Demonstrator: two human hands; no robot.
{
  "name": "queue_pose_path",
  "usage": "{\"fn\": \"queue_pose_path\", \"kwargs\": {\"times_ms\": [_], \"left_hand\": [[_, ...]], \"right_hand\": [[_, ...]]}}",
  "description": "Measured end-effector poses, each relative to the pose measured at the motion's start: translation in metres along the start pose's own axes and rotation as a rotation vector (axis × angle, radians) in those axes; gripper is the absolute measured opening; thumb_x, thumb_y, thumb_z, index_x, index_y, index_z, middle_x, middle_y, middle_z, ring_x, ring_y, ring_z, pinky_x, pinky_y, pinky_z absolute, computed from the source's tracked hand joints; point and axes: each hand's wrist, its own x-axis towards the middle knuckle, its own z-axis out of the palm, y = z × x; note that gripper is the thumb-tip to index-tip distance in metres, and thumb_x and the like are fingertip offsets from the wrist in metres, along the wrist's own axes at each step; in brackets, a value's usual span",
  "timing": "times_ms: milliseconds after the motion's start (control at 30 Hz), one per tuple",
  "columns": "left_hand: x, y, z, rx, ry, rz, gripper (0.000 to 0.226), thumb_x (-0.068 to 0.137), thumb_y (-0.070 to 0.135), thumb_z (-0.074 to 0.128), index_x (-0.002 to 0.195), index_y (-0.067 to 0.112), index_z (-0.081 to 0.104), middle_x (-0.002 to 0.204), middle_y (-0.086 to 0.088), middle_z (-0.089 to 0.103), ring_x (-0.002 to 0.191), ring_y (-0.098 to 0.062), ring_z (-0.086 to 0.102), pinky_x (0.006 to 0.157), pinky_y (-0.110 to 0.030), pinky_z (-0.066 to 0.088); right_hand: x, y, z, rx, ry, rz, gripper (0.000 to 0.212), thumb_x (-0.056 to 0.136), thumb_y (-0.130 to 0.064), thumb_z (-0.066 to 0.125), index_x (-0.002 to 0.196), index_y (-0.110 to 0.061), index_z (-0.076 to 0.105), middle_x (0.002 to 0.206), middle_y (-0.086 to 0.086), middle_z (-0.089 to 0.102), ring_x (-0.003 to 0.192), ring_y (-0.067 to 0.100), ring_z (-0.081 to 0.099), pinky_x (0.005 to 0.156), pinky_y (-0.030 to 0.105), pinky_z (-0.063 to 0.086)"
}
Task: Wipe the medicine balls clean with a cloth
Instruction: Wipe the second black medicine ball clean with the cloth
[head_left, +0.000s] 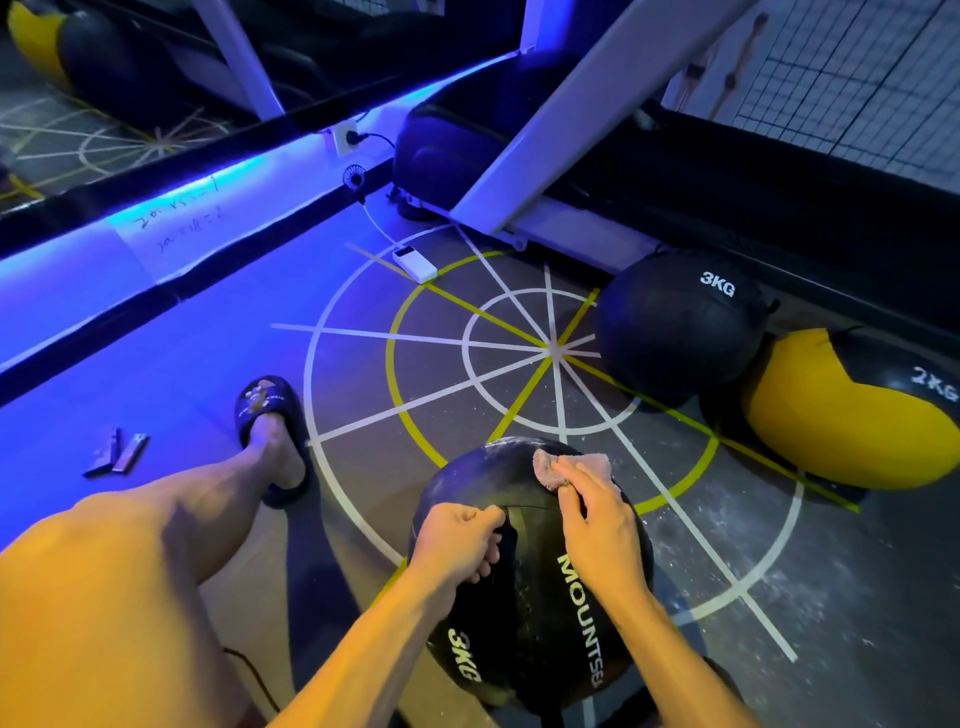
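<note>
A black 3KG medicine ball (524, 613) with white lettering rests on the floor right in front of me. My left hand (460, 540) pinches a seam flap on top of it. My right hand (597, 525) presses a small pinkish cloth (550, 465) against the ball's far upper side, where the surface looks dusty. A second black 3KG ball (680, 322) lies further back on the right. Beside it sits a yellow and black 2KG ball (852, 415).
A treadmill frame (545, 156) stands behind the balls, with another dark ball (441, 156) under it. A white power bank (414, 264) with a cable lies on the floor markings. My left leg and slippered foot (270, 415) stretch out at left. A mirror wall runs along the left.
</note>
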Motion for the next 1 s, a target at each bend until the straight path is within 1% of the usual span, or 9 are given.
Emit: {"fn": "queue_pose_path", "kwargs": {"times_ms": [133,333,433,600,700,767,833,900,1000], "left_hand": [[0.004,0.024,0.007,-0.092,0.021,0.078,0.039,0.100,0.022,0.062,0.062,0.013,0.066,0.055,-0.002,0.063,0.045,-0.008,0.052,0.047,-0.018,0.043],[-0.008,0.030,0.008,0.052,0.035,0.350,0.044,0.098,0.030,0.062,0.056,0.018,0.060,0.053,-0.001,0.067,0.045,-0.011,0.058,0.058,-0.023,0.044],[0.001,0.018,-0.005,0.245,0.051,0.416,0.045,0.097,0.034,0.062,0.056,0.018,0.057,0.052,0.002,0.067,0.046,-0.009,0.061,0.060,-0.026,0.050],[0.019,0.001,-0.026,0.370,0.099,0.493,0.046,0.096,0.038,0.063,0.056,0.017,0.052,0.051,0.008,0.063,0.048,-0.005,0.055,0.072,-0.034,0.055],[0.021,0.000,-0.026,0.364,0.044,0.526,0.045,0.098,0.040,0.062,0.059,0.020,0.054,0.055,0.008,0.065,0.052,-0.007,0.058,0.072,-0.034,0.055],[0.021,0.000,-0.024,0.366,0.003,0.545,0.044,0.099,0.040,0.062,0.060,0.020,0.054,0.057,0.006,0.066,0.052,-0.007,0.059,0.071,-0.033,0.055],[0.022,-0.002,-0.025,0.331,-0.033,0.553,0.043,0.100,0.038,0.062,0.061,0.020,0.055,0.057,0.003,0.066,0.051,-0.008,0.059,0.069,-0.030,0.054],[0.023,-0.004,-0.027,0.308,-0.061,0.556,0.042,0.101,0.036,0.061,0.063,0.020,0.056,0.058,0.002,0.065,0.051,-0.009,0.059,0.065,-0.024,0.052],[0.025,-0.006,-0.024,0.305,-0.093,0.567,0.040,0.102,0.038,0.060,0.065,0.023,0.058,0.058,0.004,0.065,0.050,-0.009,0.060,0.063,-0.019,0.052]], "right_hand": [[0.012,0.004,-0.012,0.024,-0.005,0.097,0.034,0.107,-0.026,0.049,0.134,-0.039,0.064,0.128,-0.002,0.066,0.114,0.018,0.059,0.095,0.033,0.050],[-0.002,0.006,-0.013,0.169,0.113,0.104,0.038,0.106,-0.032,0.048,0.129,-0.061,0.051,0.120,0.000,0.073,0.093,0.018,0.066,0.081,0.032,0.054],[-0.011,0.016,0.008,0.204,0.104,0.115,0.045,0.105,-0.026,0.052,0.128,-0.064,0.048,0.134,-0.012,0.065,0.113,0.015,0.066,0.092,0.034,0.054],[-0.013,0.017,0.038,0.268,0.153,0.140,0.041,0.103,-0.016,0.058,0.134,-0.043,0.061,0.138,-0.005,0.064,0.118,-0.001,0.057,0.091,0.018,0.046],[-0.008,0.009,0.047,0.241,0.237,0.202,0.039,0.102,-0.015,0.059,0.130,-0.041,0.064,0.140,-0.004,0.063,0.127,0.018,0.061,0.096,0.037,0.052],[-0.008,-0.008,0.055,0.186,0.223,0.140,0.044,0.101,-0.012,0.060,0.128,-0.046,0.064,0.142,-0.024,0.056,0.131,0.022,0.059,0.096,0.036,0.052],[-0.014,-0.014,0.057,0.125,0.092,-0.138,0.048,0.099,-0.003,0.058,0.134,-0.035,0.065,0.140,-0.041,0.046,0.137,0.011,0.052,0.101,0.027,0.049],[0.001,0.002,0.046,0.069,0.002,-0.356,0.049,0.096,0.002,0.056,0.137,-0.024,0.064,0.135,-0.019,0.063,0.122,-0.004,0.059,0.092,0.016,0.049],[0.035,0.012,0.024,0.024,0.077,-0.021,0.046,0.102,-0.008,0.056,0.132,-0.042,0.064,0.087,-0.007,0.070,0.066,-0.001,0.059,0.063,0.025,0.041]]}}
